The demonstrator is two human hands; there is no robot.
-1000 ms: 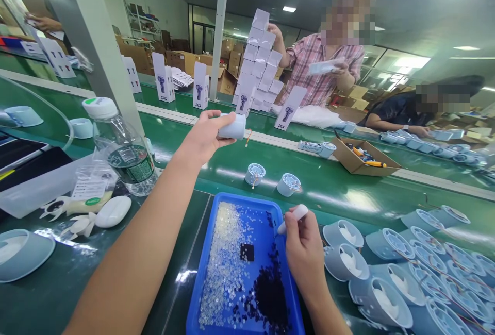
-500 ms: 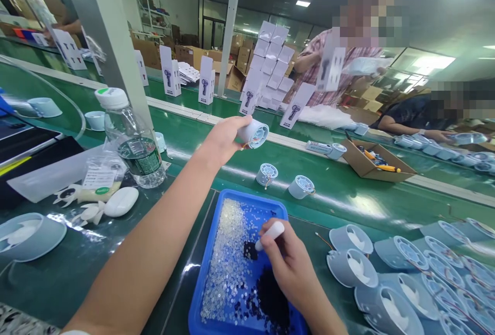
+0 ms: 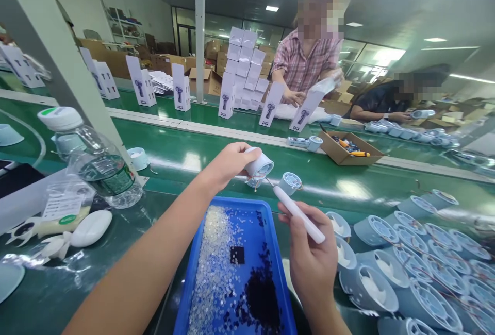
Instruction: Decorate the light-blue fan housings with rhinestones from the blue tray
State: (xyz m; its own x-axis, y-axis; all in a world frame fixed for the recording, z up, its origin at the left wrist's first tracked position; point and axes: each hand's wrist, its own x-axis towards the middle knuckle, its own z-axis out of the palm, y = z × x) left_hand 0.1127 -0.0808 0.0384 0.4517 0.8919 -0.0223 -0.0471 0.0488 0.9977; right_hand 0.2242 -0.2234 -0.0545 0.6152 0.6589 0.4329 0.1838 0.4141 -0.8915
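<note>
A pale-blue housing (image 3: 260, 164) was gripped by the left hand (image 3: 229, 166) beyond the blue tray (image 3: 242, 201), a white tool (image 3: 297, 213) by the right hand (image 3: 314, 257). Lettering on cartons (image 3: 271, 104) and bottle label (image 3: 112, 180) could not be read.

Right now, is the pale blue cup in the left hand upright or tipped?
Tipped: the left hand holds the pale blue cup slanted, its end face turned toward the white tool.

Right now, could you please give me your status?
Left grip: holding pale blue cup. Right grip: holding white tool, tip near cup's rim, contact unclear. Nothing visible between tool and cup.
</note>
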